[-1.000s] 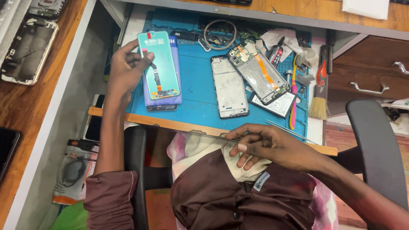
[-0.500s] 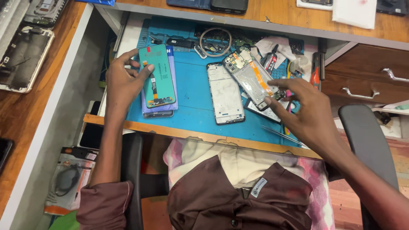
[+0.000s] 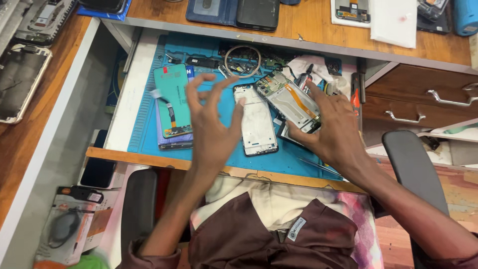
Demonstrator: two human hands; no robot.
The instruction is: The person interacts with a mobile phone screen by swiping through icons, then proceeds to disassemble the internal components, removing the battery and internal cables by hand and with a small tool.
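Between both hands [image 3: 211, 130] lies the phone frame [image 3: 257, 119].

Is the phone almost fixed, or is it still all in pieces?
Still in pieces. Done: the opened phone body shows its insides, and the teal screen panel lies apart on the blue mat. In hand: the right hand touches the opened body, while the left hand hovers open beside the white frame, holding nothing. Left: nothing is joined together yet.
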